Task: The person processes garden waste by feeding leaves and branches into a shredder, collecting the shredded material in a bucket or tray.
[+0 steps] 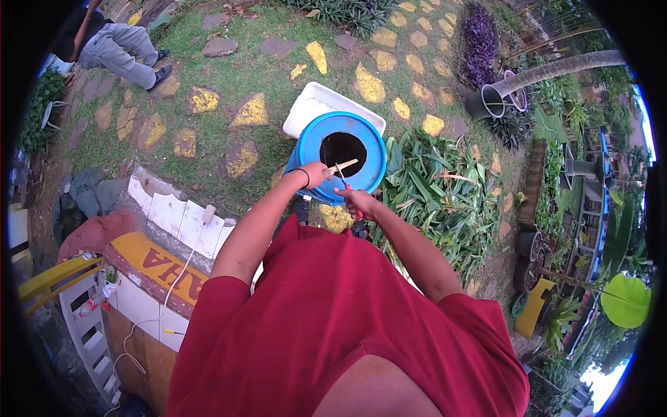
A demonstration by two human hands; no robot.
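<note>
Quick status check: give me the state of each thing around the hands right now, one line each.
left hand: closed around one end of the pale stick
pale stick: held level over the barrel's opening
right hand: grip closed on the red-handled tool
red-handled tool: tip touching the stick
blue barrel: upright, round top hole open, dark inside
white tub: on the grass behind the barrel, contents not visible

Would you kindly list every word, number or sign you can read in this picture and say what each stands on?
"VA": large red letters, seen upside down, on the yellow sign panel at the wall; the rest of the word is cut off by the person's red shirt.
Nothing legible on the blue barrel or the white tub.
</note>
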